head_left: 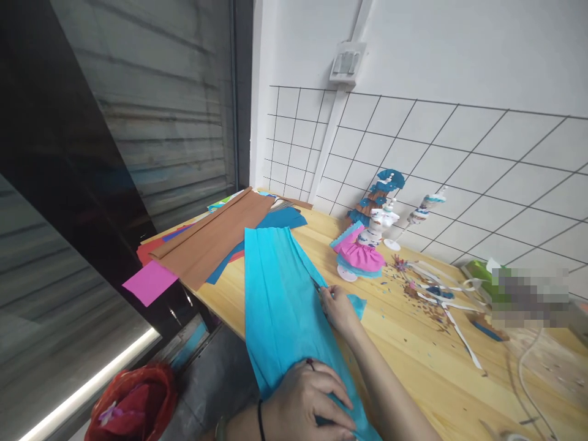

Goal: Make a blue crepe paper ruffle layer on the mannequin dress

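Observation:
A long sheet of turquoise crepe paper [285, 306] with lengthwise folds lies over the table edge in front of me. My left hand [315, 401] rests on its near end, fingers apart and slightly curved over the paper. At the sheet's right edge, my right hand [339, 307] is closed around small scissors [316, 284]; only their dark blades show, and the handles are hidden in the fingers. The blades lie against the paper along a narrow strip at that edge. A turquoise scrap [357, 305] sits just beyond my right hand.
Folded brown paper [215, 236] tops a stack of coloured sheets, with a pink sheet [150, 283] overhanging the table [399, 349]. Small dress forms [383, 223] in paper clothes stand near the wall. Scraps [425, 306] and white strips lie right. A red bin [133, 404] stands lower left.

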`<state>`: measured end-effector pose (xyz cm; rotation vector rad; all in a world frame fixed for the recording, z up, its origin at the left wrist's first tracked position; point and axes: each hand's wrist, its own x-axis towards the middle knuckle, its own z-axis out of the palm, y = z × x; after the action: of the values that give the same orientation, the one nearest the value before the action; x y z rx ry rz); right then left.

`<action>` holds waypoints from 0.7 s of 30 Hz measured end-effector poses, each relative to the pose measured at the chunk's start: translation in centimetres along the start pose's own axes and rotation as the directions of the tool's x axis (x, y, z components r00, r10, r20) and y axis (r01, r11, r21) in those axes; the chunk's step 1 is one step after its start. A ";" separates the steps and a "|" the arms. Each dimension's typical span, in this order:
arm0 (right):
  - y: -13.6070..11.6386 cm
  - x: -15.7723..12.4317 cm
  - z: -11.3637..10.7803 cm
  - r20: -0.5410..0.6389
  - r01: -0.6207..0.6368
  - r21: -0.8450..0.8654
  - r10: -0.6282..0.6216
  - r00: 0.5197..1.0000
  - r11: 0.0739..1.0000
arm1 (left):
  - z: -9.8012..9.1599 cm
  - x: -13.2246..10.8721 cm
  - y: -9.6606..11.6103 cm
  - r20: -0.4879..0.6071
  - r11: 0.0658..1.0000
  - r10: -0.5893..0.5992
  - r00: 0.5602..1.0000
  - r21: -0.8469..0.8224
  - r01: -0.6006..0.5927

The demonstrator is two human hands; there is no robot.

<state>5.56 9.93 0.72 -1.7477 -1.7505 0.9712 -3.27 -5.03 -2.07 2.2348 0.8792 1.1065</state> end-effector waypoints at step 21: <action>0.1 -0.1 -0.3 -0.054 -0.021 -0.002 0.021 0.998 1.000 | 0.0 0.1 0.0 -0.047 0.999 0.031 0.998 -0.008 -0.031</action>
<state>5.81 9.86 0.87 -1.7803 -1.7038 0.9228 -3.23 -4.95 -2.08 2.2308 0.8596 1.1793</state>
